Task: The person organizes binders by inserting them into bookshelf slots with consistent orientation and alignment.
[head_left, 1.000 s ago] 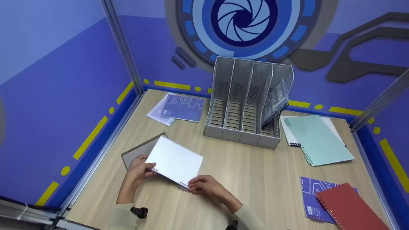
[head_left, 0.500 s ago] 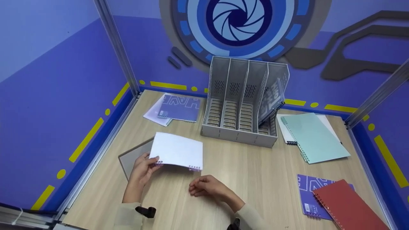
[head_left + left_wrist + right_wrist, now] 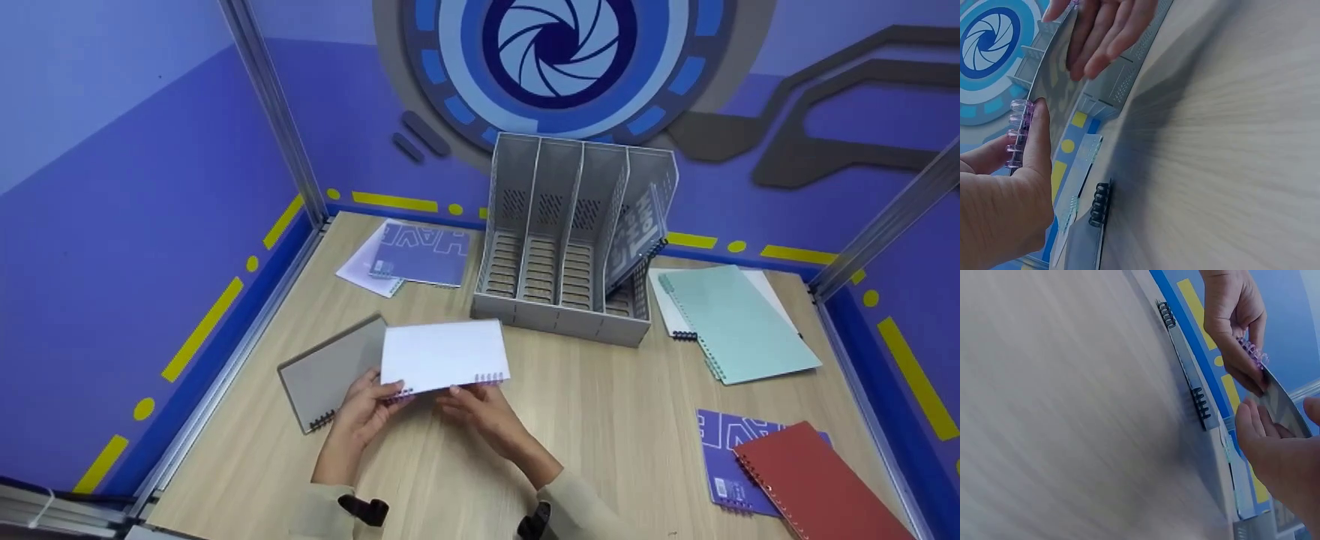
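A white-paged spiral notebook [image 3: 444,352] with purple rings is held above the table, tilted. My left hand [image 3: 364,411] pinches its ringed near edge at the left corner, thumb on the page side. In the left wrist view, purple rings [image 3: 1018,134] show between the thumb and fingers. My right hand [image 3: 491,420] is at the notebook's near right part, its fingers extended beside the underside; the wrist views do not settle whether they touch it. A grey notebook [image 3: 330,367] with black rings lies on the table beside the left hand.
A grey four-slot file rack [image 3: 559,319] stands at the back, a dark notebook [image 3: 636,244] leaning in its right slot. Purple [image 3: 424,255] and pale notebooks lie back left. A green notebook [image 3: 742,326] covers a white one at right; a red notebook [image 3: 817,480] overlaps a purple one [image 3: 724,465].
The right hand let go of the notebook's ringed edge, then came back to its near right part. The left hand carried the notebook rightward, uncovering more of the grey notebook.
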A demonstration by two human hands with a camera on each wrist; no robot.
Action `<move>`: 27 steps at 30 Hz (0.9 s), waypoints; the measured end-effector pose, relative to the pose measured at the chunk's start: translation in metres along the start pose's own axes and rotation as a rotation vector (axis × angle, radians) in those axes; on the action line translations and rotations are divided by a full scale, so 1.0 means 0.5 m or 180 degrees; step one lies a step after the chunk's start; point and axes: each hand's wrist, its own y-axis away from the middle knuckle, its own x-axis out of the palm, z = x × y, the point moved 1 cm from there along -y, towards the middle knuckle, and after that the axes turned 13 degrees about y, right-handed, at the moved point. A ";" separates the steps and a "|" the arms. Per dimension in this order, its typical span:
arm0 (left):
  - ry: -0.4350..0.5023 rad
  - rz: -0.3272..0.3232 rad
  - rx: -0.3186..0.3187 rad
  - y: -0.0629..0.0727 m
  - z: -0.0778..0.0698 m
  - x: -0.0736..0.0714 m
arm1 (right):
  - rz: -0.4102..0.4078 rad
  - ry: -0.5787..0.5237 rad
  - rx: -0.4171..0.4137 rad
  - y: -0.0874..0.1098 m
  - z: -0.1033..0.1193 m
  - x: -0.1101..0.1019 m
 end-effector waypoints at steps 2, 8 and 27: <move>0.0002 0.0027 -0.0047 0.002 0.005 0.003 | -0.0140 -0.0026 -0.0074 -0.004 0.003 0.003; -0.0061 0.0129 -0.0190 0.002 0.022 0.012 | -0.0497 -0.0043 -0.0107 -0.015 0.014 0.004; -0.0718 0.0270 -0.0212 -0.022 0.060 0.047 | -0.0734 0.0401 -0.0225 -0.004 0.050 -0.038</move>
